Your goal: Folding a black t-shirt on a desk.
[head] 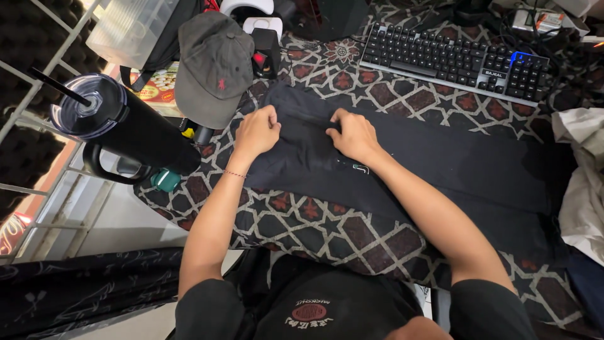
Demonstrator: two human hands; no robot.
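Garment point(402, 157) — black, flat, fingers point(267, 119) pinching left end.

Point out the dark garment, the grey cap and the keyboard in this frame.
dark garment point(440, 164), head view, flat middle of the cloth.
grey cap point(214, 63), head view, crown panel.
keyboard point(440, 60), head view, middle rows of keys.
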